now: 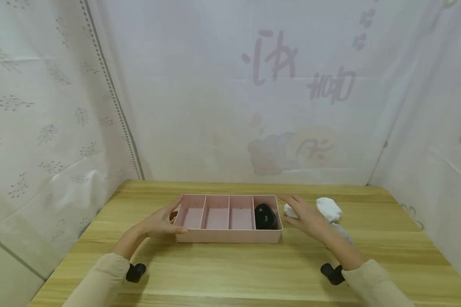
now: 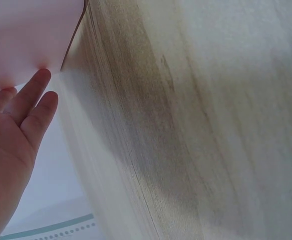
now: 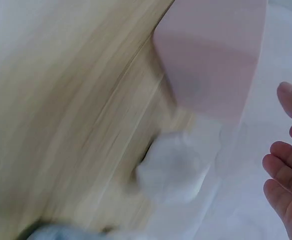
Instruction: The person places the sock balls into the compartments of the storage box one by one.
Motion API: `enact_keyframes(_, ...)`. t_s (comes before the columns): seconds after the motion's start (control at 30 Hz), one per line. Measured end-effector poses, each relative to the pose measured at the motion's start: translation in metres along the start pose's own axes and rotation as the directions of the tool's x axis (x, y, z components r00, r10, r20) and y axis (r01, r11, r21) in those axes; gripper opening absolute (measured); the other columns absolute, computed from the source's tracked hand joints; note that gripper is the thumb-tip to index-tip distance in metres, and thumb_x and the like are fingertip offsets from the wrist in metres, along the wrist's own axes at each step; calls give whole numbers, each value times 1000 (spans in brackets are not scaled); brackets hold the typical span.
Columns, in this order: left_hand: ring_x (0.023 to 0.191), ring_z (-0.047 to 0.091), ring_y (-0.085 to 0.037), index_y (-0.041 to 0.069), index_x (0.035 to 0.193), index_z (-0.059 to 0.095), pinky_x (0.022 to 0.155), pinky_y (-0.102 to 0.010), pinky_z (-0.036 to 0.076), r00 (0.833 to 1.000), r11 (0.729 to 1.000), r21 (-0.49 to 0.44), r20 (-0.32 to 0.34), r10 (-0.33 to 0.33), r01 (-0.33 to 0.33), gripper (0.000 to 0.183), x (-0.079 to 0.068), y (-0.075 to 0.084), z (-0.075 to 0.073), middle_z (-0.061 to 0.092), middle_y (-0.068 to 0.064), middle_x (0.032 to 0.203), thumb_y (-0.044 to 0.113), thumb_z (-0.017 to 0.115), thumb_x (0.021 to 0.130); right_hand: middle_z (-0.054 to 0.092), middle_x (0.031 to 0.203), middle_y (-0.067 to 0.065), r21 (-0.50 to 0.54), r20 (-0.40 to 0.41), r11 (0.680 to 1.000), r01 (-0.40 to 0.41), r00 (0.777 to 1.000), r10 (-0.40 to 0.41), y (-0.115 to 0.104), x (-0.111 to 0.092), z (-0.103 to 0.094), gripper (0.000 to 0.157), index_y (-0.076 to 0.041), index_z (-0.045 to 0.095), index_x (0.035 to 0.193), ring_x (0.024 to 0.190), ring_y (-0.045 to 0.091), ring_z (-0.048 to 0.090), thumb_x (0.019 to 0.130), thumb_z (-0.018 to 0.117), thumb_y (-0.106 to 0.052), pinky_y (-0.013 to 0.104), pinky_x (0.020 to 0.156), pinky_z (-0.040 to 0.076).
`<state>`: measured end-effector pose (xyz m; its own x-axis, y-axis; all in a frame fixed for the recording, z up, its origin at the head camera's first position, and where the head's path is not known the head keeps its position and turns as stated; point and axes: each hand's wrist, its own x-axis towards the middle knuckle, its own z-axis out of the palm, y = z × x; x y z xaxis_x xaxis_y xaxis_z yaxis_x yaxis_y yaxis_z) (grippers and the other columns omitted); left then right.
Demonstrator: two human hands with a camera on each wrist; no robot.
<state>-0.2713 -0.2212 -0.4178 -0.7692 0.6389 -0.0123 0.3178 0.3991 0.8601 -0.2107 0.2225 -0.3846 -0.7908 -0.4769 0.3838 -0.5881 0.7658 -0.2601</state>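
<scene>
A pink box (image 1: 226, 236) with a row of compartments stands on the table. In its rightmost compartment sits a rounded black object (image 1: 265, 216); the other compartments show bare bottoms. My left hand (image 1: 162, 219) grips the box's left end, thumb at the front corner and index finger at the back one. In the left wrist view, other fingertips (image 2: 45, 75) touch the end wall. My right hand (image 1: 307, 217) is beside the right end with loosely bent fingers; the right wrist view shows it apart from the box and holding nothing. A white cloth bundle (image 3: 173, 167) lies close by, partly hidden in the head view.
Another white cloth bundle (image 1: 328, 209) lies farther right. A light blue cloth (image 1: 342, 232) is partly covered by my right forearm. The wooden table (image 1: 230, 273) ends at a pale printed curtain (image 1: 199, 106) behind, with more curtain at both sides.
</scene>
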Motion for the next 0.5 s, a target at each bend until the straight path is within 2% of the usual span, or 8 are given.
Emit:
enact_keyframes(0.13, 131, 21, -55, 0, 149, -8, 99, -54, 36, 1000, 1000, 9, -1, 10, -9, 112, 1, 0, 0, -9, -30, 152, 19, 77, 79, 59, 118, 19, -68, -116, 998, 13, 993, -20, 18, -26, -13, 64, -1, 50, 130, 100, 35, 60, 74, 79, -11, 45, 74, 52)
enact_keyframes(0.2, 131, 21, -54, 1, 149, -8, 99, -54, 36, 1000, 1000, 3, -3, 4, -4, 112, 2, 0, 0, -9, -28, 153, 20, 77, 79, 60, 116, 21, -74, -141, 997, 1, 990, -11, 28, -38, -19, 64, 1, 51, 128, 98, 36, 60, 72, 80, -9, 46, 72, 52)
enact_keyframes(0.3, 132, 21, -54, 2, 150, -8, 99, -55, 36, 1000, 1000, -18, -1, 1, -1, 112, 2, 0, 0, -9, -28, 153, 19, 77, 78, 56, 119, 25, -16, -92, 995, -99, 991, 97, 41, -58, -27, 65, 4, 49, 129, 99, 40, 58, 74, 79, -13, 48, 71, 51)
enact_keyframes(0.4, 132, 21, -55, 2, 150, -8, 99, -55, 36, 1000, 1000, -23, 0, 2, -2, 112, 1, -1, -1, -10, -28, 153, 18, 77, 78, 51, 123, 30, 30, -7, 975, -220, 976, 220, 51, -76, -33, 68, 6, 46, 132, 104, 45, 54, 77, 77, -20, 53, 75, 49)
enact_keyframes(0.5, 132, 22, -54, 3, 150, -7, 99, -54, 37, 1000, 1000, -12, -9, -7, 7, 111, 0, -2, -1, -9, -28, 153, 18, 77, 78, 50, 122, 33, 24, 26, 963, -267, 963, 267, 57, -91, -36, 72, 9, 45, 130, 106, 49, 51, 75, 79, -23, 58, 78, 47)
